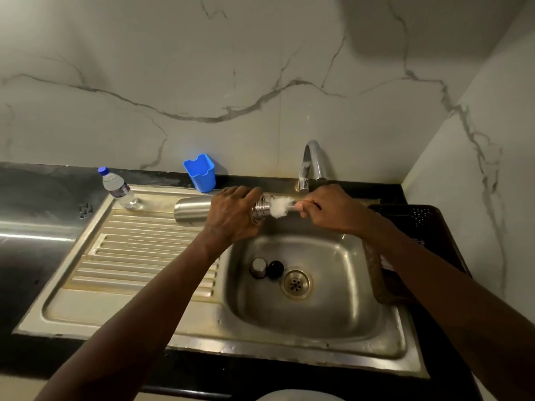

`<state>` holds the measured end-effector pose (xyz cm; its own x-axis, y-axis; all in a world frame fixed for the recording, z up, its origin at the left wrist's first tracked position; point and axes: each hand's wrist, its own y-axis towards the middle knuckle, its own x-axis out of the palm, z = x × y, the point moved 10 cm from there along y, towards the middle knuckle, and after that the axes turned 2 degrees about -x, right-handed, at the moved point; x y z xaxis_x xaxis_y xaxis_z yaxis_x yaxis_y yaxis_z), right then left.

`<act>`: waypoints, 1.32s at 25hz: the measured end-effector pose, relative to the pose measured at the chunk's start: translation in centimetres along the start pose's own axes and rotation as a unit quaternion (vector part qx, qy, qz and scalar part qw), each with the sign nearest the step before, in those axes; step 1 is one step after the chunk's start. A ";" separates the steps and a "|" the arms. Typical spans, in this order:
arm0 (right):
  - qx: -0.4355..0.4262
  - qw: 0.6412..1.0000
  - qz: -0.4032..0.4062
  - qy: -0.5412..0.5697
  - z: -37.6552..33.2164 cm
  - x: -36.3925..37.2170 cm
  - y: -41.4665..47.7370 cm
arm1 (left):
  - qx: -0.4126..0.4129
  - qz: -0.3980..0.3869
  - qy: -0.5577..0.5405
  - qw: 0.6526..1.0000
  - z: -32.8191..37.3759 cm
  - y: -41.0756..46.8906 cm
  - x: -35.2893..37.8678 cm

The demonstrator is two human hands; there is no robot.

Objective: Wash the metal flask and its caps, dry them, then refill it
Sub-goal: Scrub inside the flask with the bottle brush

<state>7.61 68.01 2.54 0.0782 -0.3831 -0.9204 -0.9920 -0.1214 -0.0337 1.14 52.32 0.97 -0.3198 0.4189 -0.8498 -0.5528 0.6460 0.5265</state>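
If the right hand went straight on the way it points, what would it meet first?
Probably the threaded mouth of the metal flask, held sideways by the left hand; the white brush that the right hand grips sits at that opening.

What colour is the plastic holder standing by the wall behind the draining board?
The notched plastic holder is bright blue, seen in the head view.
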 end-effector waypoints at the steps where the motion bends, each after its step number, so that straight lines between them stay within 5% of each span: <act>1: -0.003 1.000 0.007 0.018 0.5 -0.6 -0.2 | -0.002 0.001 -0.002 1.000 -0.3 -0.3 -0.1; 6: -0.061 0.994 -0.057 -0.065 -4.6 1.8 1.8 | 0.026 0.017 -0.005 0.999 1.6 0.5 0.0; 11: 0.081 0.971 -0.075 0.214 0.8 1.7 0.0 | 0.050 0.039 0.038 0.997 -1.4 -1.2 0.6; 15: -0.045 0.999 0.006 0.022 -3.0 1.0 1.0 | 0.018 0.025 -0.035 0.999 -0.4 -0.2 0.6; 17: -0.095 0.989 0.026 -0.112 -5.4 2.0 1.4 | 0.016 -0.027 -0.090 0.995 0.0 0.4 1.2; 22: -0.203 0.951 0.188 -0.138 -4.4 -1.9 -1.1 | -0.025 -0.222 -0.170 0.960 -3.0 -0.2 3.8; 26: -0.231 0.951 0.099 -0.181 -6.9 2.7 -0.1 | -0.016 -0.323 -0.178 0.929 -0.3 0.1 5.4; 29: -0.184 0.965 0.120 -0.142 -4.9 1.0 0.2 | -0.033 -0.269 -0.169 0.948 -1.5 0.4 4.7; 33: -0.019 0.996 0.074 0.041 -0.3 -0.1 1.0 | -0.009 -0.075 -0.078 0.994 -1.8 0.4 1.5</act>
<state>6.60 67.62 2.74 -0.0594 -0.4735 -0.8788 -0.9889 -0.0924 0.1166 -0.91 52.06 -0.13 -0.1102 0.4128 -0.9041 -0.5995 0.6979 0.3917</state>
